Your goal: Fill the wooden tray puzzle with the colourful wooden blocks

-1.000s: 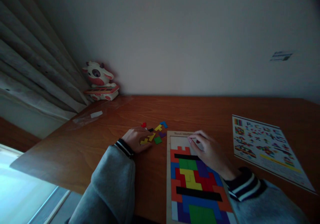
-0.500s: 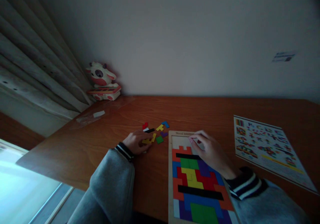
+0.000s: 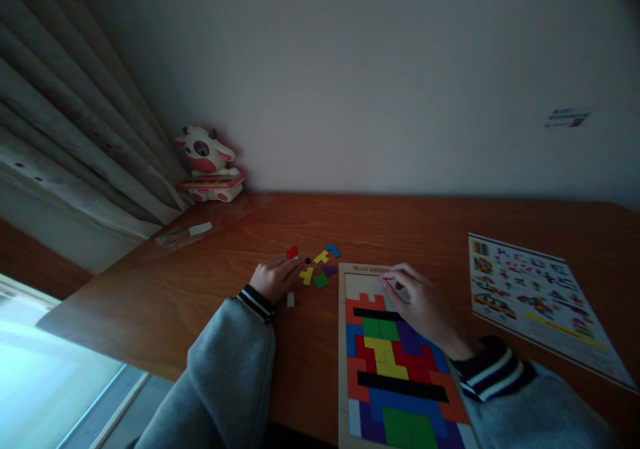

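My left hand [image 3: 274, 279] lies low over the loose puzzle pieces, fingers stretched to the right and partly covering a black piece [image 3: 307, 261]. Just beyond the fingertips are yellow pieces [image 3: 307, 276], a green square [image 3: 321, 281], and purple, blue and red pieces. A small white piece [image 3: 291, 299] lies below the hand. On the right, my right hand [image 3: 420, 305] rests over the upper part of a wooden puzzle board [image 3: 342, 355], thumb and forefinger pinched near its top edge. What the pinch holds, if anything, is hidden. Coloured pieces fill most of the board below a pale strip.
A printed pattern sheet [image 3: 530, 295] lies to the right of the board. At the back left stands a cow toy [image 3: 210, 162] with a keyboard, near a clear plastic wrapper [image 3: 183, 234] and the curtain [image 3: 75, 102]. A wall runs behind the table.
My left hand has shifted slightly over the pieces, baring the white piece below it and covering more of the black one. My right hand holds nearly the same place.
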Available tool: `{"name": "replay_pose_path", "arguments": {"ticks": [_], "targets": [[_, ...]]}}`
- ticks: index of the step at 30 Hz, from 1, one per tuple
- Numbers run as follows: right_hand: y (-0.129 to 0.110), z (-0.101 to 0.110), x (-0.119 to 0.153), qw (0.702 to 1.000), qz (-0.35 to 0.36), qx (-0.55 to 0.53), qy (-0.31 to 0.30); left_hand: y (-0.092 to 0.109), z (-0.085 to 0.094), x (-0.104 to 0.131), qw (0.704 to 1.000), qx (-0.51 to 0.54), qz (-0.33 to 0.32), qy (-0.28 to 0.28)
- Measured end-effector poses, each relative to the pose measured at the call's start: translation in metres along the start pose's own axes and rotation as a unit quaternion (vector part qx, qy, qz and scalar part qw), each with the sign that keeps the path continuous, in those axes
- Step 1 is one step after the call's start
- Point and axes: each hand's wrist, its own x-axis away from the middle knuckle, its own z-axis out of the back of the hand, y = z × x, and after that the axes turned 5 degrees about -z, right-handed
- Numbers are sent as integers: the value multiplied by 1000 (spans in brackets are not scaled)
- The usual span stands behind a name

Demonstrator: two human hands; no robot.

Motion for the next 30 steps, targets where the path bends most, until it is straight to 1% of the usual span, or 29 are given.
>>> {"name": "replay_pose_path", "arguments": {"ticks": [2, 3, 7, 9, 11, 15, 21, 23, 27, 30], "targets": [[0, -1, 0, 1000, 1, 2, -4, 3, -4, -3, 999, -24, 24, 23], [0, -1, 0, 1000, 1, 2, -6, 4, -7, -3, 999, -28, 21, 20], [-2, 0, 1, 1000, 3, -3, -5, 8, -13, -5, 998, -6, -46, -40], [-2, 1, 1, 1000, 3, -3, -4, 11, -11, -5, 995, 15, -76, -68], [-2, 1, 1, 1000, 3, -3, -1, 12, -8, -4, 992, 29, -87, -83], [1, -1, 1, 1000, 0, -2, 4, 7, -6, -1, 992, 52, -86, -77], [0, 1, 0, 1000, 2, -6, 11, -6, -14, 5, 992, 64, -101, -43], [1, 3, -1, 1000, -1, -12, 18, -5, -14, 6, 992, 57, -103, -39], [7, 8, -5, 999, -8, -28, 39, -1, -11, 4, 995, 36, -83, -35], [15, 11, -8, 998, -23, -23, 55, -3, -10, 3, 994, 31, -99, -38]]}}
